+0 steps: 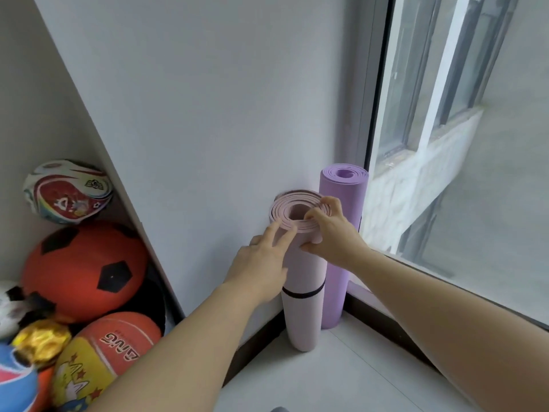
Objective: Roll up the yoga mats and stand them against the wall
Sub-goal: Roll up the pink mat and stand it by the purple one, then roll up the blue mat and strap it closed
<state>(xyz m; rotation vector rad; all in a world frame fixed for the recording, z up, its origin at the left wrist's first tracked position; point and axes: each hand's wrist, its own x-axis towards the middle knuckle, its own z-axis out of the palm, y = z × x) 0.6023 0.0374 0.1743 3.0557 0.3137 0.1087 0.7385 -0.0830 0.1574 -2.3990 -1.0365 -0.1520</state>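
Observation:
A rolled pale pink yoga mat (301, 316) stands upright on the floor against the white wall (208, 114), bound by a dark strap around its middle. Right behind it in the corner, a rolled purple yoga mat (341, 200) also stands upright, beside the window. My left hand (261, 260) touches the pink roll's left side near the top with fairly straight fingers. My right hand (332, 230) grips the top rim of the pink roll, fingers curled over its spiral edge and thumb on the outside.
A shelf at the left holds several balls, among them a red and black football (83, 272) and an orange basketball (118, 343). A tall window (460, 144) fills the right side. Pale floor tiles (341, 379) lie in front of the mats.

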